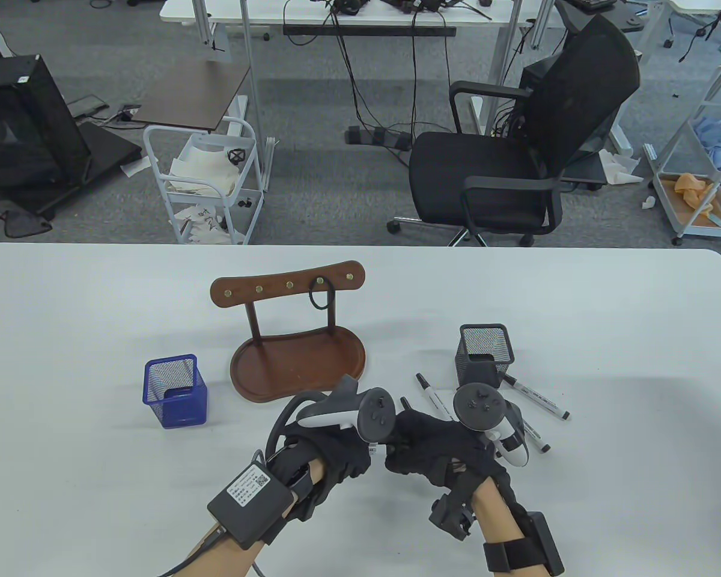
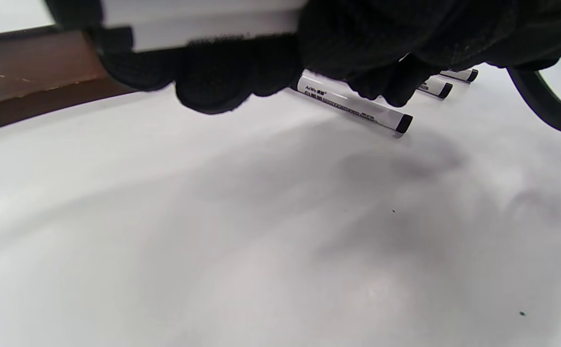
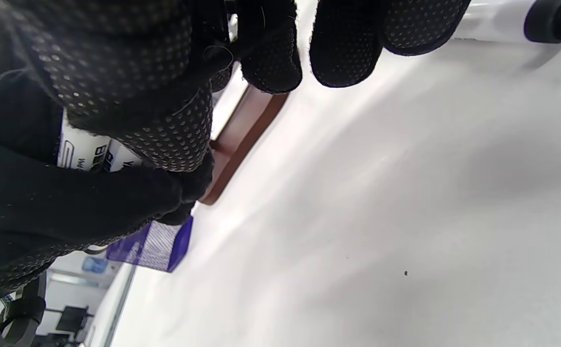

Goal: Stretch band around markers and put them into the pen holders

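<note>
While both gloved hands meet low over the white table (image 1: 96, 336), the left hand (image 1: 330, 448) and right hand (image 1: 435, 448) each curl their fingers (image 3: 165, 140) around white markers (image 3: 85, 154) held between them. 3 more markers (image 1: 532, 396) lie just beside the black pen holder (image 1: 485, 354). Left stands the blue pen holder (image 1: 175, 390); a black band (image 1: 321, 297) hangs on the wooden rack (image 1: 288, 288).

You are working in an office or lab room: grey carpet (image 1: 312, 180) covers the floor, a black office chair (image 1: 517, 138) stands at upper right, cables (image 1: 360, 78) hang under a white desk (image 1: 336, 15) along the top, and white rolling carts (image 1: 201, 180) sit at both sides.
</note>
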A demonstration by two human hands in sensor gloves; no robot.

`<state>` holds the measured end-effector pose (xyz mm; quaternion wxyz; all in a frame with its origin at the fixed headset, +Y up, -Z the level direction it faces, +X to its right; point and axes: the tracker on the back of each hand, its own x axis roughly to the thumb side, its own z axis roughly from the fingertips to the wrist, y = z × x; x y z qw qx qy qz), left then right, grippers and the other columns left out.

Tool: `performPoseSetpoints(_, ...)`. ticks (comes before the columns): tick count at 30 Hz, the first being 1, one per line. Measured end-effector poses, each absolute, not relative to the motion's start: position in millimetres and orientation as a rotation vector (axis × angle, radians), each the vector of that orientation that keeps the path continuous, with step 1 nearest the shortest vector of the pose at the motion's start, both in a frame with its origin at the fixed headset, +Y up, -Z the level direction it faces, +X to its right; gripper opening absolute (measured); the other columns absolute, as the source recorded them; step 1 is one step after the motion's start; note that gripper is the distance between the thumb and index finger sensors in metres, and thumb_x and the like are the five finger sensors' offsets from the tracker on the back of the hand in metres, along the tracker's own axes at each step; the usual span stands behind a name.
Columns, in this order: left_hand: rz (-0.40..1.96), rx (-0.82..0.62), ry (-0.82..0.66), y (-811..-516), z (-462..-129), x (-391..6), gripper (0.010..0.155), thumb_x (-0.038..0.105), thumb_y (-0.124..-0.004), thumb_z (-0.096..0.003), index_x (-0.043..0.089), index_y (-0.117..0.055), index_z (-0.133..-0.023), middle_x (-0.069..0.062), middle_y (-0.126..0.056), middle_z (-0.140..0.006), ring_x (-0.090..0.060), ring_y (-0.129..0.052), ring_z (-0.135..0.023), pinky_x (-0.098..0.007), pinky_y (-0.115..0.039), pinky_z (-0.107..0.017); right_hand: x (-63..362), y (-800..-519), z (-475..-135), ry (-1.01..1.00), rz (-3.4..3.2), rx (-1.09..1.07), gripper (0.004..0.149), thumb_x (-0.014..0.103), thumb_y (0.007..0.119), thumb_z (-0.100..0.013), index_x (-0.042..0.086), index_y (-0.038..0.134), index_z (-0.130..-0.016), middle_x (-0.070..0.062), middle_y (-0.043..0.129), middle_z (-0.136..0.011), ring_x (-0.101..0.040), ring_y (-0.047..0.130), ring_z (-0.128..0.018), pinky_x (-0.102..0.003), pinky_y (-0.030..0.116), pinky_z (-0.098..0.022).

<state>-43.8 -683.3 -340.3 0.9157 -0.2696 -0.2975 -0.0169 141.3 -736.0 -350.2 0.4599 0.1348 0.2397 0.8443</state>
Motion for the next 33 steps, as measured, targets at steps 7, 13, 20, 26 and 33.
performPoseSetpoints(7, 0.218, -0.49, -0.651, -680.2, -341.3, -55.5, 0.057, 0.031, -0.079, -0.0585, 0.018, -0.042, -0.101, -0.002, -0.078, -0.094, -0.024, -0.093, -0.074, -0.054, -0.078, -0.064, 147.1, -741.0, -353.8, 0.613, 1.968, 0.303, 0.06, 0.035, 0.106, -0.041, 0.023, 0.078, -0.093, -0.003, 0.087, -0.093, -0.044, 0.078, -0.086, -0.063, 0.064, -0.066)
performPoseSetpoints(13, 0.476, -0.463, -0.566, -684.9, -351.1, -75.9, 0.058, 0.031, -0.079, -0.059, 0.015, -0.044, -0.102, -0.002, -0.08, -0.093, -0.022, -0.097, -0.07, -0.052, -0.083, -0.061, 147.0, -745.9, -356.0, 0.59, 1.86, 0.276, 0.036, 0.033, 0.09, -0.053, 0.023, 0.084, -0.087, -0.001, 0.091, -0.086, -0.041, 0.078, -0.084, -0.063, 0.06, -0.067)
performPoseSetpoints(20, 0.873, -0.512, -0.324, -701.9, -363.6, -98.4, 0.059, 0.032, -0.077, -0.0604, 0.012, -0.041, -0.103, -0.004, -0.08, -0.092, -0.02, -0.099, -0.065, -0.05, -0.087, -0.055, 137.5, -741.4, -353.5, 0.543, 1.871, 0.333, 0.039, 0.039, 0.067, -0.055, 0.029, 0.076, -0.091, 0.001, 0.088, -0.086, -0.038, 0.075, -0.085, -0.065, 0.053, -0.07)
performPoseSetpoints(26, 1.152, -0.644, -0.213, -718.0, -364.0, -98.0, 0.07, 0.034, -0.078, -0.0587, 0.007, -0.034, -0.106, -0.009, -0.078, -0.093, -0.023, -0.098, -0.066, -0.052, -0.086, -0.054, 128.8, -736.8, -348.5, 0.481, 2.089, 0.356, 0.041, 0.033, 0.069, -0.053, 0.038, 0.072, -0.094, 0.0, 0.085, -0.088, -0.037, 0.075, -0.085, -0.065, 0.053, -0.071)
performPoseSetpoints(33, 1.346, -0.703, -0.135, -729.6, -366.8, -100.6, 0.08, 0.038, -0.077, -0.0521, 0.004, -0.029, -0.107, -0.012, -0.075, -0.095, -0.024, -0.097, -0.067, -0.053, -0.086, -0.054, 118.1, -727.1, -340.0, 0.377, 2.252, 0.399, 0.043, 0.03, 0.07, -0.053, 0.036, 0.068, -0.095, 0.001, 0.083, -0.089, -0.036, 0.073, -0.086, -0.064, 0.052, -0.073)
